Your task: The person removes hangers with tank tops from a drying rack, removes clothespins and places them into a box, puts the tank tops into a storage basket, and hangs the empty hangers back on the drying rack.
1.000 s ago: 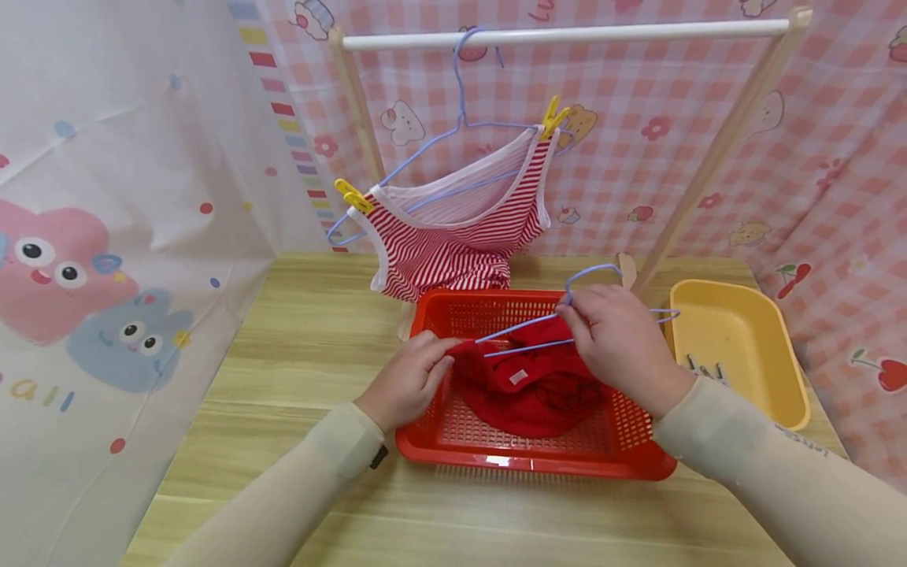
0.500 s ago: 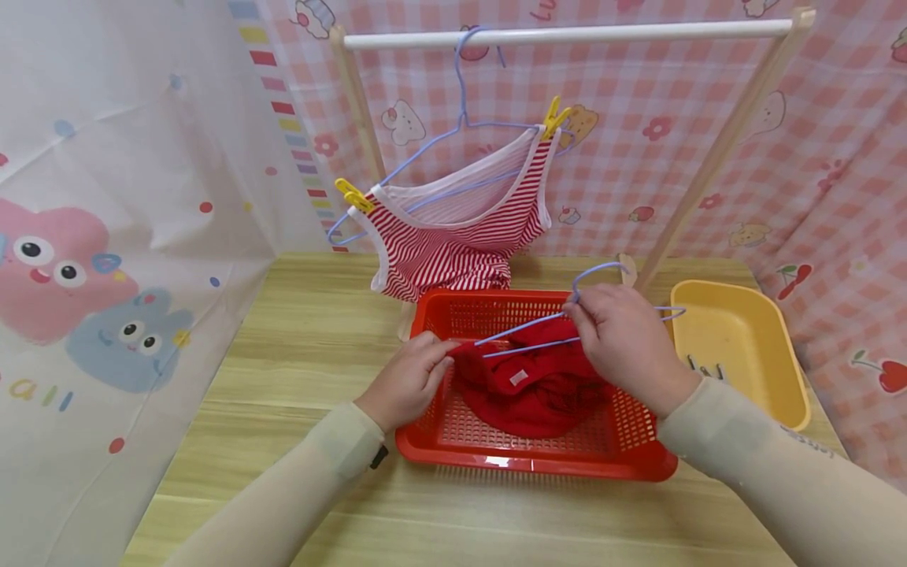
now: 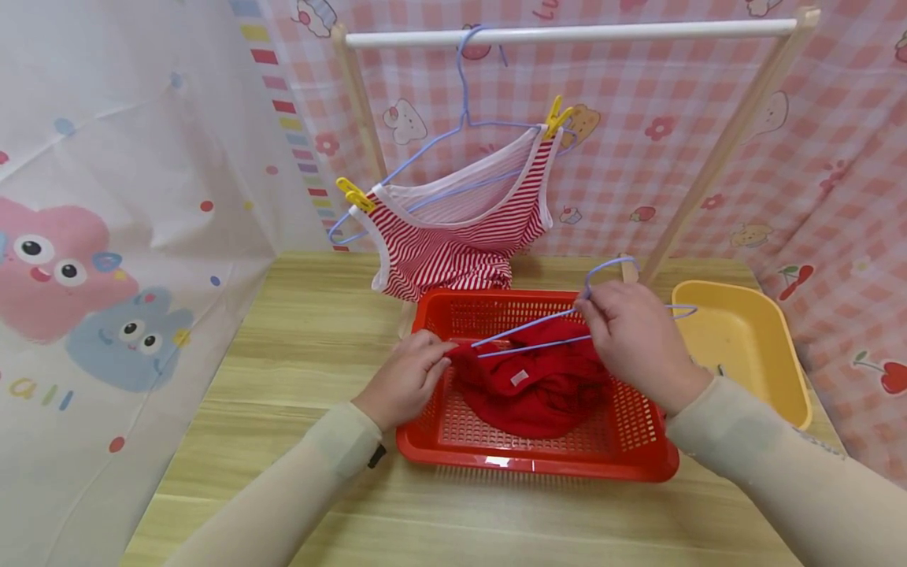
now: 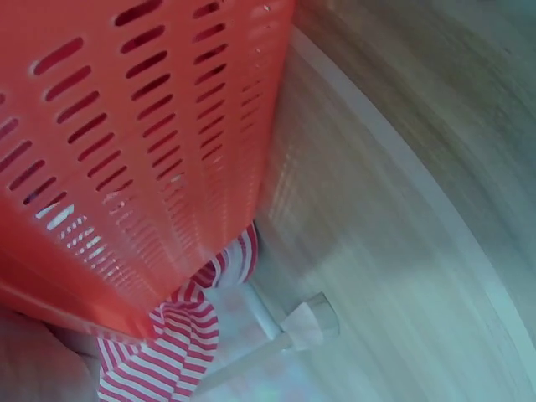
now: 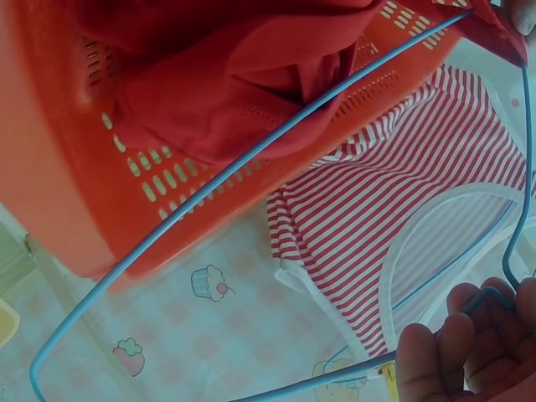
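In the head view my left hand (image 3: 402, 379) pinches the edge of a red garment (image 3: 549, 405) that lies bunched in a red basket. My right hand (image 3: 638, 340) grips a blue wire hanger (image 3: 531, 324) just below its hook. The hanger's left end goes into the red cloth beside my left fingers; its right end sticks out past my right hand. From the right wrist view, the long bottom wire of the hanger (image 5: 251, 155) crosses above the basket, and its tip meets the red cloth at top right. The left wrist view shows mostly the basket's slotted outer wall (image 4: 151, 126).
A red-striped tank top (image 3: 453, 244) hangs by yellow clothespins (image 3: 354, 195) from another hanger on a white rail (image 3: 602, 31) behind the red basket (image 3: 538, 466). A yellow tray (image 3: 772, 346) stands on the right, small pegs inside it partly hidden by my right arm.
My right hand has shifted slightly to the right with the hanger, whose hook and right end moved along. The left hand stays nearly still at the garment's edge.
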The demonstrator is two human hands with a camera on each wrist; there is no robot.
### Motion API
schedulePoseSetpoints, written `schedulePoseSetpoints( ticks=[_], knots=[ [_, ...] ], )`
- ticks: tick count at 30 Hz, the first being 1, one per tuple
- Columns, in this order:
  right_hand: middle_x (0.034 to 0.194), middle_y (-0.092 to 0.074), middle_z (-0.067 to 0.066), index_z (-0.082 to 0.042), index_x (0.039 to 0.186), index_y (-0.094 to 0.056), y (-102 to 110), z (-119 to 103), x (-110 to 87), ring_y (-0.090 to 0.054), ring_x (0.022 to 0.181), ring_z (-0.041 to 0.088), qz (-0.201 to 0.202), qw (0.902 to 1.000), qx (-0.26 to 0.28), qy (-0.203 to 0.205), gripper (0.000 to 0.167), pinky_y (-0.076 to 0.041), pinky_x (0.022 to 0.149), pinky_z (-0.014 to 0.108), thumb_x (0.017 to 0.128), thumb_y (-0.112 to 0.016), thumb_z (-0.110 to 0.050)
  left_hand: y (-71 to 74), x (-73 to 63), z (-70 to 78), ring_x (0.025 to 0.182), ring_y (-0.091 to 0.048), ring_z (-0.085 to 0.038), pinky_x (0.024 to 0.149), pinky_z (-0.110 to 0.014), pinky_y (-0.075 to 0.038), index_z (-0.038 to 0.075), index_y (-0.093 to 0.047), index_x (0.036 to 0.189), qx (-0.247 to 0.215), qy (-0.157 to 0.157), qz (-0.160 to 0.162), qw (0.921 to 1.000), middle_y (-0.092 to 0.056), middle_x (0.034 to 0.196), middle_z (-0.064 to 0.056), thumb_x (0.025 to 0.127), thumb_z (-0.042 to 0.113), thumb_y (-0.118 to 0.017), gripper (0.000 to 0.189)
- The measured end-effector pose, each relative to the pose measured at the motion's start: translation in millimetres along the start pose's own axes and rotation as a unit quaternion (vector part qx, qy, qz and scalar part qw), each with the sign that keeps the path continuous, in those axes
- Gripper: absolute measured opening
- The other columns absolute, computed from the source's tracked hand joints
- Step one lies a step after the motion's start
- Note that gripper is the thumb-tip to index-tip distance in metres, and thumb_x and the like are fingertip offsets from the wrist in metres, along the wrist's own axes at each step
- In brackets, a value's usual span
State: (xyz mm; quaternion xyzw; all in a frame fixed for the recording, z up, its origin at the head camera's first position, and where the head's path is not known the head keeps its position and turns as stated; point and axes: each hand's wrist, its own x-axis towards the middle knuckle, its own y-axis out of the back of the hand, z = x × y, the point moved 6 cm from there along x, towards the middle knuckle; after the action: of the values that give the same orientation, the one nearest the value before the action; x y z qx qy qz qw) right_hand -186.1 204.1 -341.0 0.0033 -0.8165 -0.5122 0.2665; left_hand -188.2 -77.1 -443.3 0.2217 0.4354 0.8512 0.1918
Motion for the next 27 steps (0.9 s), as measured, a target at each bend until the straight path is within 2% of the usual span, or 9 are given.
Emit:
schedulePoseSetpoints(
  ticks=[8, 15, 19, 27],
  knots=[
    [0.076, -0.066, 0.008, -0.010, 0.078, -0.063, 3.6, 6.0, -0.3, -0.060, 0.078, 0.030, 0.014, 0.9998, -0.008, 0.006, 0.023, -0.047, 0.078, 0.047, 0.101, -0.065, -0.012, 0.8, -0.9, -4.3, 0.124, -0.056, -0.030, 0.104, -0.051, -0.038, 0.009, -0.071, 0.131, 0.011, 0.010, 0.006, 0.9999, -0.062, 0.127, -0.009, 0.108, 0.017, -0.056, 0.029],
    [0.081, -0.071, 0.010, -0.009, 0.084, -0.068, 6.1, 10.3, -1.1, -0.063, 0.082, 0.034, 0.017, 0.9998, -0.006, -0.003, 0.017, -0.049, 0.079, 0.050, 0.101, -0.065, -0.013, -1.5, 0.6, -6.1, 0.141, -0.050, -0.030, 0.113, -0.056, -0.033, 0.011, -0.070, 0.133, 0.022, 0.022, -0.011, 0.9995, -0.058, 0.146, -0.010, 0.108, 0.019, -0.055, 0.030],
    [0.081, -0.070, 0.010, -0.008, 0.086, -0.070, 7.9, 13.0, -1.3, -0.063, 0.084, 0.036, 0.016, 0.9998, -0.001, -0.011, 0.017, -0.049, 0.082, 0.052, 0.102, -0.065, -0.013, -2.1, 0.6, -6.3, 0.146, -0.046, -0.032, 0.117, -0.060, -0.030, 0.011, -0.070, 0.134, 0.033, 0.025, -0.022, 0.9989, -0.057, 0.149, -0.011, 0.108, 0.020, -0.056, 0.031],
    [0.083, -0.071, 0.011, -0.008, 0.084, -0.069, 12.1, 21.2, -1.7, -0.060, 0.078, 0.035, 0.025, 0.9995, -0.011, -0.015, 0.020, -0.046, 0.074, 0.050, 0.103, -0.063, -0.013, -3.5, 1.4, -6.3, 0.151, -0.041, -0.034, 0.118, -0.065, -0.028, 0.011, -0.070, 0.134, 0.051, 0.033, -0.040, 0.9973, -0.055, 0.153, -0.011, 0.108, 0.020, -0.056, 0.031]
  ],
)
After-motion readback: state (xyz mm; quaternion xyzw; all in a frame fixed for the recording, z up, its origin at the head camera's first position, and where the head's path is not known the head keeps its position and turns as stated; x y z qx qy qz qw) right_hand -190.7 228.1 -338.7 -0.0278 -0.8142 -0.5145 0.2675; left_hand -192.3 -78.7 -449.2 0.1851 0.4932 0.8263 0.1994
